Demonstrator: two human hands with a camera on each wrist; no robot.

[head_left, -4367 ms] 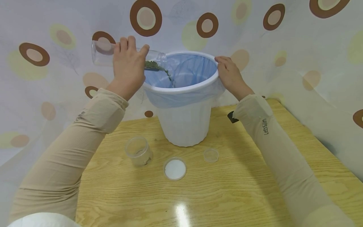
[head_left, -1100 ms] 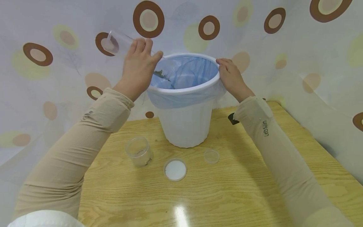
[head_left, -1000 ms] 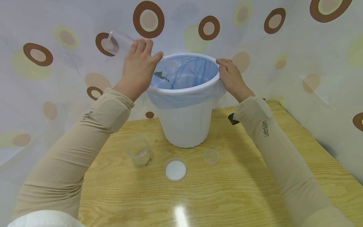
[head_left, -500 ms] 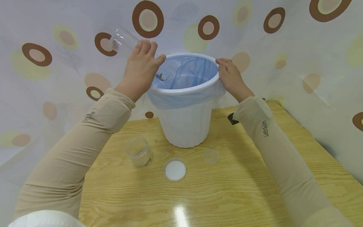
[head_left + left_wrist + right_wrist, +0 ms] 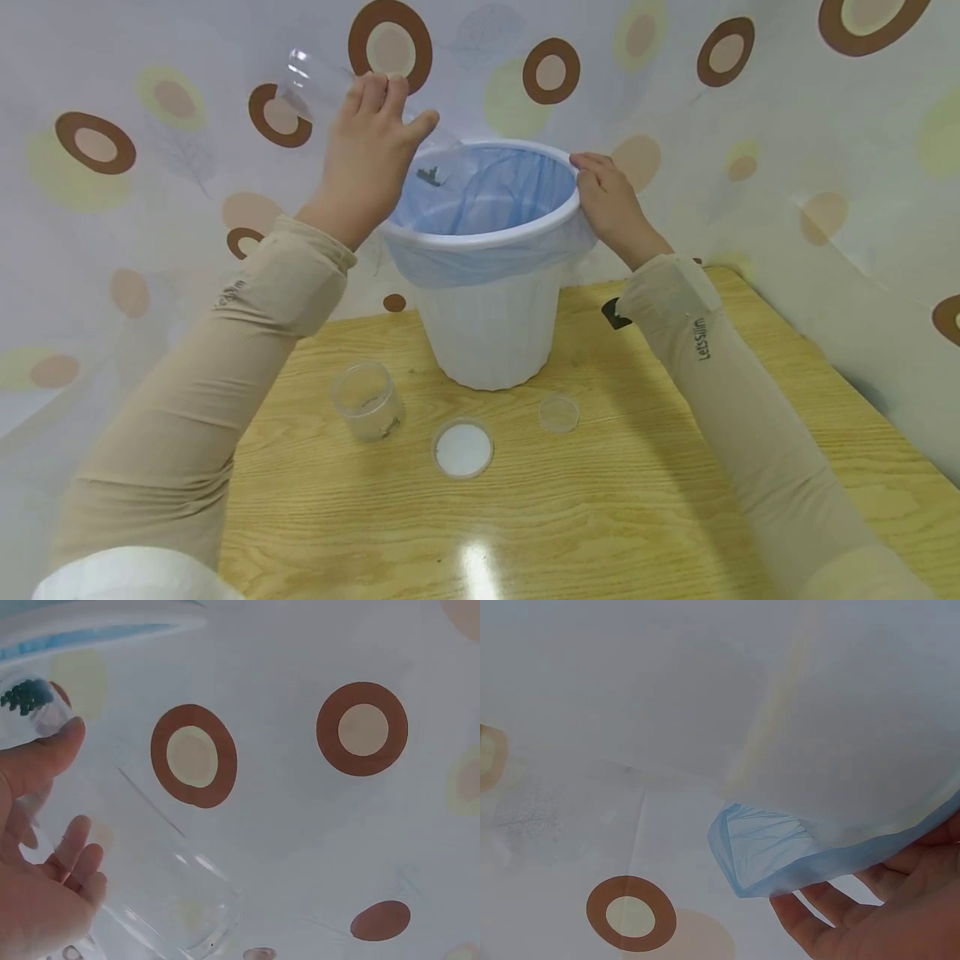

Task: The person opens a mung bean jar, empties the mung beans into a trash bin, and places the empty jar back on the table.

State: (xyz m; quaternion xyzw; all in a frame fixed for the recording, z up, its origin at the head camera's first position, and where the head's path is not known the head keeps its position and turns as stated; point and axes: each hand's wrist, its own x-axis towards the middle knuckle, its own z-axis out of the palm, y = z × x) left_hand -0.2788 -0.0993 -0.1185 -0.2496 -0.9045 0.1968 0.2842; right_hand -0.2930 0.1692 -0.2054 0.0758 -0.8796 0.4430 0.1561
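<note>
My left hand [image 5: 369, 154] grips a clear jar [image 5: 318, 83] tilted steeply, its base up at the left and its mouth down over the bin. A small clump of green bits [image 5: 430, 176] lies near the mouth; in the left wrist view the same green bits [image 5: 26, 696] look like small grains. Under it stands a white trash bin [image 5: 491, 329] lined with a blue bag [image 5: 502, 187]. My right hand [image 5: 613, 204] grips the bin's right rim, fingers over the edge. In the right wrist view its fingertips meet the blue bag's folded edge [image 5: 840, 862].
On the wooden table [image 5: 525, 517] stand a clear plastic cup [image 5: 367, 406] with a few bits inside, a round lid with a white disc [image 5: 463, 448] and a small clear lid [image 5: 558, 413]. A black object [image 5: 615, 313] sits beside the right sleeve. A patterned sheet [image 5: 187, 208] hangs behind.
The jar went from nearly level to steeply tilted, and its green contents shrank from a stream to a small clump. In the last half second the left hand rose slightly. The right hand stayed put.
</note>
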